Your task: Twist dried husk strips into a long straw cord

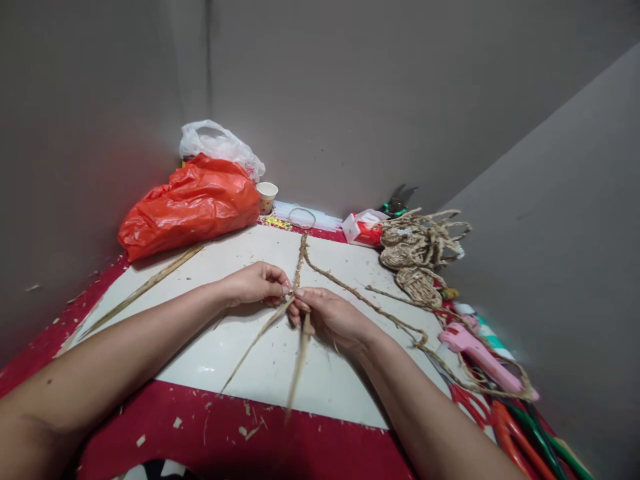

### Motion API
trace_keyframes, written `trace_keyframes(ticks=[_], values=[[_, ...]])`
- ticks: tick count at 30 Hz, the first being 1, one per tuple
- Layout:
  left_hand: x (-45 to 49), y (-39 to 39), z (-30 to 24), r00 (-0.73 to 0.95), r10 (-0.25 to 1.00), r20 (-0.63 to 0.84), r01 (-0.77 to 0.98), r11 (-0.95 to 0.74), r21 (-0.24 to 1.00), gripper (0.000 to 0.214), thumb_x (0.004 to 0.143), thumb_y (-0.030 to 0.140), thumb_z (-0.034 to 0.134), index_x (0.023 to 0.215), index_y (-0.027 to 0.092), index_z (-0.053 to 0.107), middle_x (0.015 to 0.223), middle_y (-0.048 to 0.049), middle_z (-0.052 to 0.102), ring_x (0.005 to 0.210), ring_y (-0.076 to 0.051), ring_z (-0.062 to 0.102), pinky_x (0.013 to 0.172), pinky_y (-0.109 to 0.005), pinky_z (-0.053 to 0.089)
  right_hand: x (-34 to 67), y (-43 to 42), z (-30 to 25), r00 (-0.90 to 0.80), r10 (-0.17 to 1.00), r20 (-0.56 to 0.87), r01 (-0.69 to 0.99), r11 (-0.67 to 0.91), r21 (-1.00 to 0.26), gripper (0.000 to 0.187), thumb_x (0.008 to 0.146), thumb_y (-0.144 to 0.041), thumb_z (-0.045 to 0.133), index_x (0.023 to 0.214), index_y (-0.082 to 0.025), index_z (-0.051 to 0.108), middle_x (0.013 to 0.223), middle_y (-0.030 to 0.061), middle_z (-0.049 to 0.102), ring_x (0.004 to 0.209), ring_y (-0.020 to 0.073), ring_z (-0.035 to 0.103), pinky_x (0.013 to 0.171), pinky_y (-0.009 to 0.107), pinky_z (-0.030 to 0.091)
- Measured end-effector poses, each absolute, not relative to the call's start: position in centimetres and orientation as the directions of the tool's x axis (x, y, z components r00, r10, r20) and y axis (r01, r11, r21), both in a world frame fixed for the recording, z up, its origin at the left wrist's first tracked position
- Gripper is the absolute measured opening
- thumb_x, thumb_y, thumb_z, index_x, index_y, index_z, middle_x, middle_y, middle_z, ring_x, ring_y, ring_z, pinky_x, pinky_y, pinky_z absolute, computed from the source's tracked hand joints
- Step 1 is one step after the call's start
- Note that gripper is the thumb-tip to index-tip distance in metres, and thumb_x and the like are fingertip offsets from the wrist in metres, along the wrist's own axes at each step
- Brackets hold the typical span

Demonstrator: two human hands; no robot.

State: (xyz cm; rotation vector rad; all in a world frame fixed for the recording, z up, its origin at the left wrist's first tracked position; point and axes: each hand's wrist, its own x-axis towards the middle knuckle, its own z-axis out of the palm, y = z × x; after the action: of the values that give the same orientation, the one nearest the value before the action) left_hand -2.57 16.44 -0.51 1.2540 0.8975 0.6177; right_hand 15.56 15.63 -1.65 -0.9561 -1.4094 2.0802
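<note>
A thin braid of dried plant fibre (299, 267) runs toward me over the white board (235, 263). My left hand (260, 283) pinches it from the left, thumb and forefinger closed at its near end. From the other side my right hand (330, 313) pinches the same spot, its fingertips touching or nearly touching the left ones. Below the fingers two loose fibre strands (257, 337) hang toward the board's near edge, the right one blurred. A long twisted fibre cord (350, 288) leads from the braid's far end off to the right.
An orange plastic bag (195, 207) and a paper cup (267, 197) stand at the back left. Dried stalks (145, 290) lie left. To the right are coiled fibre bundles (415, 247), a tissue pack (365, 228), a pink glue gun (480, 357) and red-handled tools (513, 433).
</note>
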Motion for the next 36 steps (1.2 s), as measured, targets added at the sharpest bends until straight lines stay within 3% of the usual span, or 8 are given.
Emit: trace_keyframes(ticks=[2, 5, 7, 14, 22, 28, 32, 36], values=[[-2.6, 16.5, -0.5, 0.51, 0.834, -0.21, 0.124, 0.17, 0.978, 0.017, 0.069, 0.027, 0.062, 0.07, 0.012, 0.056, 0.051, 0.0055, 0.046, 0.044, -0.003, 0.036, 0.046, -0.019, 0.027, 15.5, 15.5, -1.6, -0.655, 0.682, -0.326, 0.053, -0.389, -0.92, 0.038, 0.081, -0.047, 0.054, 0.062, -0.017, 0.039, 0.056, -0.0022, 0.047, 0.043, 0.006, 0.039, 0.039, 0.018, 0.031], [-2.6, 16.4, -0.3, 0.465, 0.853, -0.238, 0.19, 0.167, 0.967, 0.019, 0.071, 0.031, 0.059, 0.072, 0.012, 0.058, 0.046, 0.008, 0.038, 0.039, -0.003, 0.025, 0.042, -0.02, 0.018, 15.6, 15.3, -1.3, -0.638, 0.657, -0.402, 0.095, -0.45, -0.888, 0.036, 0.082, -0.048, 0.051, 0.066, -0.019, 0.036, 0.047, -0.0099, 0.027, 0.036, 0.0032, 0.017, 0.033, 0.015, 0.015], [-2.5, 16.3, -0.3, 0.459, 0.857, -0.235, 0.186, 0.166, 0.968, 0.022, 0.072, 0.034, 0.059, 0.072, 0.012, 0.059, 0.047, 0.0075, 0.039, 0.039, -0.003, 0.025, 0.042, -0.02, 0.018, 15.5, 15.3, -1.1, -0.614, 0.679, -0.402, 0.105, -0.435, -0.894, 0.035, 0.082, -0.046, 0.052, 0.067, -0.019, 0.036, 0.048, -0.0102, 0.024, 0.038, 0.0032, 0.012, 0.034, 0.015, 0.008], [-1.8, 16.2, -0.8, 0.398, 0.906, -0.144, 0.087, 0.119, 0.989, 0.018, 0.066, 0.029, 0.062, 0.067, 0.011, 0.058, 0.056, 0.0032, 0.052, 0.05, -0.005, 0.041, 0.051, -0.019, 0.028, 15.4, 15.3, -0.7, -0.609, 0.69, -0.391, 0.065, -0.448, -0.892, 0.032, 0.083, -0.041, 0.049, 0.064, -0.019, 0.035, 0.049, -0.0092, 0.024, 0.04, 0.004, 0.011, 0.034, 0.016, 0.006], [-1.4, 15.7, -0.6, 0.327, 0.938, -0.112, 0.048, 0.101, 0.994, 0.015, 0.064, 0.025, 0.063, 0.065, 0.012, 0.056, 0.054, 0.0056, 0.049, 0.047, -0.003, 0.036, 0.049, -0.018, 0.025, 15.6, 15.7, -0.9, -0.675, 0.639, -0.37, 0.021, -0.484, -0.875, 0.022, 0.08, -0.029, 0.043, 0.062, -0.019, 0.035, 0.049, -0.0092, 0.02, 0.04, 0.0042, 0.007, 0.034, 0.016, 0.006], [-1.6, 16.0, -0.6, 0.337, 0.932, -0.135, 0.141, 0.092, 0.986, 0.01, 0.065, 0.021, 0.061, 0.064, 0.012, 0.059, 0.052, 0.0049, 0.05, 0.048, -0.004, 0.037, 0.051, -0.019, 0.028, 15.5, 15.5, -1.1, -0.609, 0.696, -0.379, 0.103, -0.405, -0.909, 0.021, 0.078, -0.029, 0.048, 0.062, -0.018, 0.04, 0.046, -0.0084, 0.027, 0.037, 0.0037, 0.014, 0.033, 0.017, 0.008], [-1.6, 15.7, -0.5, 0.358, 0.925, -0.129, 0.211, 0.054, 0.976, 0.01, 0.069, 0.016, 0.052, 0.067, 0.011, 0.061, 0.057, 0.0011, 0.055, 0.05, -0.005, 0.043, 0.052, -0.02, 0.032, 14.9, 15.1, -1.6, -0.496, 0.794, -0.351, 0.131, -0.332, -0.934, 0.021, 0.075, -0.025, 0.047, 0.056, -0.018, 0.042, 0.041, -0.0076, 0.03, 0.034, 0.0038, 0.018, 0.032, 0.018, 0.011], [-0.9, 14.3, 0.1, 0.349, 0.915, -0.202, 0.261, 0.113, 0.959, 0.015, 0.072, 0.012, 0.043, 0.077, 0.012, 0.058, 0.05, 0.0015, 0.052, 0.043, -0.007, 0.042, 0.046, -0.02, 0.031, 13.9, 14.3, -1.8, -0.375, 0.86, -0.345, 0.066, -0.347, -0.936, 0.02, 0.074, -0.025, 0.046, 0.057, -0.016, 0.049, 0.038, -0.0084, 0.029, 0.031, 0.0034, 0.017, 0.032, 0.019, 0.01]])
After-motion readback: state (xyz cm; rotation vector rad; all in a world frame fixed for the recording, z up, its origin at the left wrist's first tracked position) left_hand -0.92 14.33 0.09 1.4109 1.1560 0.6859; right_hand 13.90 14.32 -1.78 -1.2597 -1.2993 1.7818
